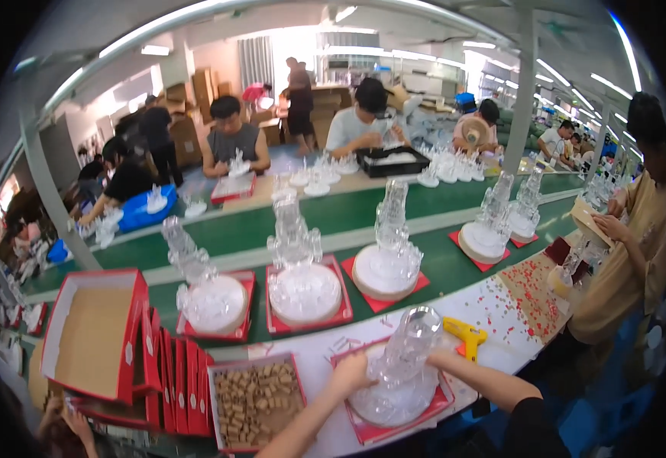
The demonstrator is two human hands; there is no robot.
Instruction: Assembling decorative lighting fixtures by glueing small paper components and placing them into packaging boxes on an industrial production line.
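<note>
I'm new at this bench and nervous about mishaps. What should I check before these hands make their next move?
1. Left hand and right hand at the clear ornament, on opposite sides: ok.
2. Secure grip: cannot tell; the fingers are partly hidden.
3. White base over the red tray: ok.
4. Base resting flat in the tray: cannot tell from this angle.
5. Yellow glue gun set down, in neither hand: ok.
6. Brown blocks kept in their box: ok.
</note>
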